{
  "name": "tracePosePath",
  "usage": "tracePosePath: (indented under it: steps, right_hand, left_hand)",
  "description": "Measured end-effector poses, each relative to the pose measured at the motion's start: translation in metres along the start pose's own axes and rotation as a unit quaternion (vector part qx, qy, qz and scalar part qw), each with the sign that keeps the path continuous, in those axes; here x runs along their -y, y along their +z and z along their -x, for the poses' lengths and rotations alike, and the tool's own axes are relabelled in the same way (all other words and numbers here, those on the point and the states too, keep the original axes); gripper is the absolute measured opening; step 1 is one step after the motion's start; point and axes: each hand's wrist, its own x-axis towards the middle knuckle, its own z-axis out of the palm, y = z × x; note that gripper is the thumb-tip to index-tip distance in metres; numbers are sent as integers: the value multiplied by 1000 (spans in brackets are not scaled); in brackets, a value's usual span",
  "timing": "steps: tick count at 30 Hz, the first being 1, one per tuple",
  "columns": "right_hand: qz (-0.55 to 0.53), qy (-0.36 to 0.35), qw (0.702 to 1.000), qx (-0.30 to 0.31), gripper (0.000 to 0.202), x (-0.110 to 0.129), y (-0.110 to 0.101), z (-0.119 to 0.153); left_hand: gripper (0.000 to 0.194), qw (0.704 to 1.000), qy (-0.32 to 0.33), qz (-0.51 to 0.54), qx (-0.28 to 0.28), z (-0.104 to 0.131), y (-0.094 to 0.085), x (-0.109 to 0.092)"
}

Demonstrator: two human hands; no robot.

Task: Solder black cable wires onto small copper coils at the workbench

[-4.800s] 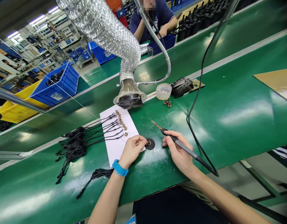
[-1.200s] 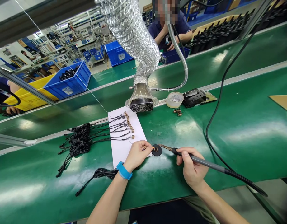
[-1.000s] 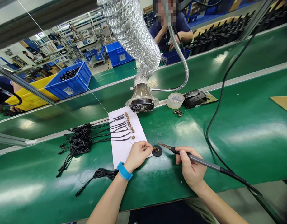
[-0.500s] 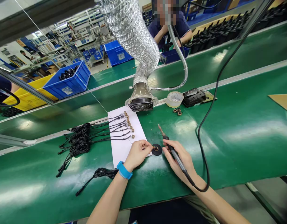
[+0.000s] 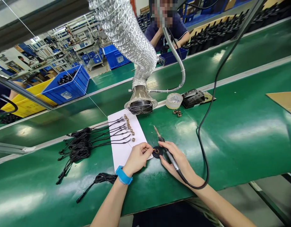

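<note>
My right hand (image 5: 177, 159) is closed around a soldering iron (image 5: 171, 157), its tip pointing up and away from me. Fingers of that hand touch the edge of a round black disc (image 5: 157, 155), which has a ring of copper-coloured contacts in its middle. At the disc's left side my left hand (image 5: 138, 157) pinches a thin orange wire (image 5: 153, 149) that reaches the ring. The cable behind the wire is mostly hidden by the left hand and wrist; a coiled black cable (image 5: 104, 177) shows beside that wrist.
Several black cables (image 5: 78, 145) lie on the left, their ends on white paper (image 5: 117, 154) beside small brass-coloured parts (image 5: 129, 126). A fume extractor (image 5: 140, 102) hangs above. Behind are a round tub (image 5: 174, 101), a black iron holder (image 5: 194, 97) and small copper coils (image 5: 177, 113). A person sits opposite.
The right hand has shifted left with the soldering iron, and its fingers now touch the disc. My left hand keeps its pinch on the wire. The whole view has shifted slightly.
</note>
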Motion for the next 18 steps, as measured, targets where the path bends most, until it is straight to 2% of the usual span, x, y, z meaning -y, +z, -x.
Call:
tracePosePath:
  steps: [5,7,12,16,18]
  right_hand:
    - [-1,1,1000,13,57,2,-2,-1]
    - [-7,-3,1000,15,58,3,-2,-1]
    - [-21,-4,1000,10,60,3,-3,-1]
    - [-38,9,999,13,60,1,-2,-2]
    - [-44,12,999,14,59,0,-2,-2]
  left_hand:
    - [17,994,64,-82,-32,3,5,-7]
    - [20,989,79,-120,-33,3,11,-7]
    - [14,961,136,-233,-67,1,22,-3]
    - [10,963,142,-219,-62,-3,23,2]
    - [11,973,123,-184,-60,-7,22,4]
